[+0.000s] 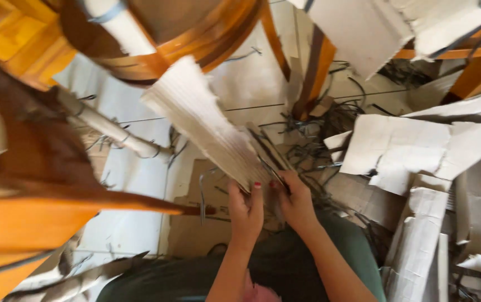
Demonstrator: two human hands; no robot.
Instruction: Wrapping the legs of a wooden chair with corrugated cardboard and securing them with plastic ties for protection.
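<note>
- While both my hands pinch its near end, left hand (pixel 246 210) and right hand (pixel 293 201), the torn cardboard strip (pixel 207 120) angles up above the littered floor (pixel 134 173).
- Gripping side by side likely steadies it for tearing.

both hands (pixel 271 204) on cardboard strip (pixel 207 120)

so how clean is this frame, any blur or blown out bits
Head view: the orange-brown wooden furniture edge at left is smeared by blur; the pale corrugated cardboard strip and both hands, left hand and right hand, are only slightly soft. The torn white cardboard sheets at right are brightly lit and nearly washed out. The wide lens bends the round wooden stool at top.
</note>
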